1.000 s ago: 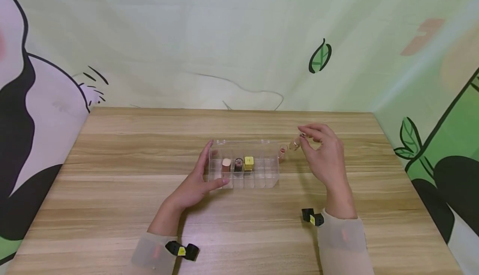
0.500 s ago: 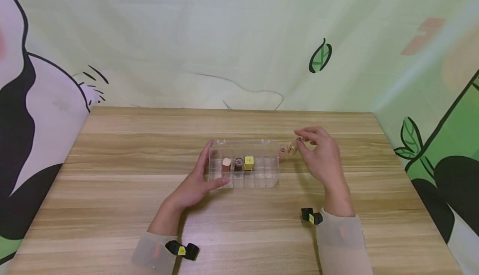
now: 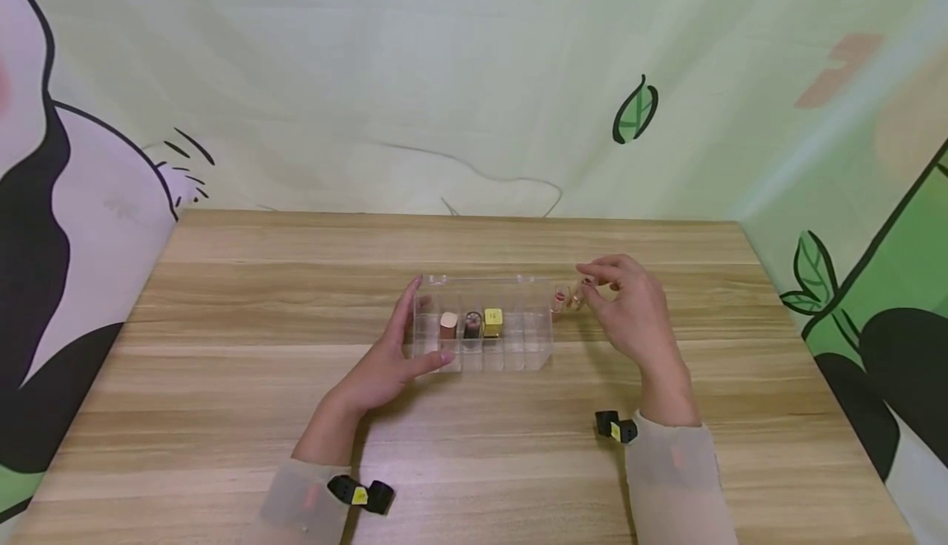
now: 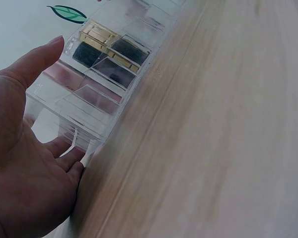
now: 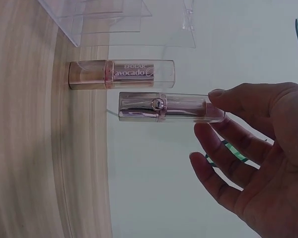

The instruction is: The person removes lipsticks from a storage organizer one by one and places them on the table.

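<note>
My left hand (image 3: 379, 370) grips the left end of a clear, divided plastic organizer (image 3: 529, 356), thumb along its front and fingers behind. Three lipsticks stand in its compartments: a reddish-brown one with a pale top (image 3: 448, 328), a black one (image 3: 472, 329) and a gold one (image 3: 492, 323). Beyond the organizer's right end, my right hand (image 3: 635, 314) pinches the top of a clear-capped lipstick (image 5: 181, 106) between thumb and fingertips, upright and with its base above the table in the right wrist view. Close beside it, another clear lipstick lettered "avocado" (image 5: 134, 73) stands on the table.
The wooden table (image 3: 259, 298) ends at a pale printed cloth backdrop (image 3: 333, 76) behind. The organizer's clear wall (image 5: 109, 25) stands close to the avocado lipstick. Black wrist cameras sit on both sleeves.
My right hand has moved left and slightly nearer with the pinched lipstick, up to the standing one. My left hand and the organizer have stayed in place.
</note>
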Available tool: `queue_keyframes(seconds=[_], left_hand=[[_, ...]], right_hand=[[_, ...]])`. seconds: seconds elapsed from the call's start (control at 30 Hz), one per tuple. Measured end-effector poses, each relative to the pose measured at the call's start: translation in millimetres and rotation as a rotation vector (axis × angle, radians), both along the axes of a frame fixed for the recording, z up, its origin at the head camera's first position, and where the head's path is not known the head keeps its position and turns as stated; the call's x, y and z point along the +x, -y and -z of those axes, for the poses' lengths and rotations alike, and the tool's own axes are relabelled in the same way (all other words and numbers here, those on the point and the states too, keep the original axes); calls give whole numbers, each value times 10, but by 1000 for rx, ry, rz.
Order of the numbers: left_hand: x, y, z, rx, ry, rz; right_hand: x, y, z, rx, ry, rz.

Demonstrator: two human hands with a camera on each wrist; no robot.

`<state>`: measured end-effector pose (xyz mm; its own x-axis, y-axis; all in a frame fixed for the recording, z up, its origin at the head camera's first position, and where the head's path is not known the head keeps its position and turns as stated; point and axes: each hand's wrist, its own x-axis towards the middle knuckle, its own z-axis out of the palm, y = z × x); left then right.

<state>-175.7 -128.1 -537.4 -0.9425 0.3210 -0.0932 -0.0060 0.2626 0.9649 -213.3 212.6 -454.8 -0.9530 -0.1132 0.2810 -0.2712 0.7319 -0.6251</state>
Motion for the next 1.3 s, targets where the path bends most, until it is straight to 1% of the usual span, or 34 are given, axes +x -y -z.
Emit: queue_keyframes(seconds=[0.27,0.57,1.3], left_hand=[[0,-4,-2,0,2,-1],[1,-6,-4,-5,5,-4],[-2,-1,7,-3,0,-3]], right_hand=[[-23,-8,22,15,30,-15],[-21,-8,25,41,88,-17],[-40,-20,55,70,119,-41]])
